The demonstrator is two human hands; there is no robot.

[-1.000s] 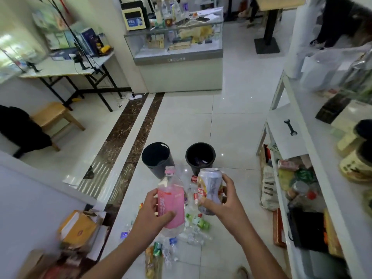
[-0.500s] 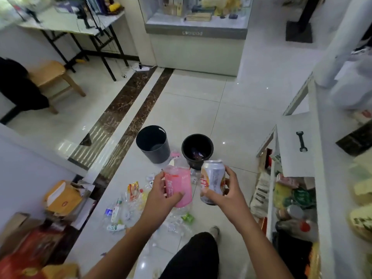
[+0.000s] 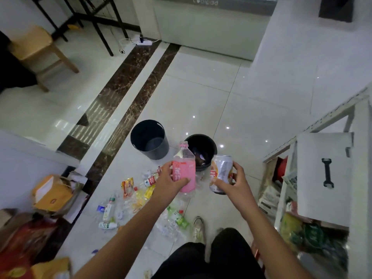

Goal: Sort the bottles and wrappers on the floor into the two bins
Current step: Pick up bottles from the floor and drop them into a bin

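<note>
My left hand (image 3: 168, 183) grips a clear bottle with a pink label (image 3: 184, 172), held upright. My right hand (image 3: 234, 181) holds a silver drink can (image 3: 220, 173) beside it. Both are in the air in front of two dark bins on the floor: a grey-blue bin (image 3: 150, 140) on the left that looks empty, and a black bin (image 3: 201, 147) on the right with some scraps inside. Several clear bottles (image 3: 108, 211) and bright wrappers (image 3: 127, 186) lie scattered on the white tiles below my left arm.
A white shelf unit (image 3: 326, 172) full of packets stands at the right. Cardboard boxes (image 3: 51, 195) and bags sit at the lower left by a low white wall. A wooden stool (image 3: 35, 46) and a counter (image 3: 209, 27) lie further off. My legs and a shoe (image 3: 198, 228) show below.
The view has tilted downward and drawn nearer to the bins. Both hands still hold the bottle and the can, which now sit lower, close in front of the black bin.
</note>
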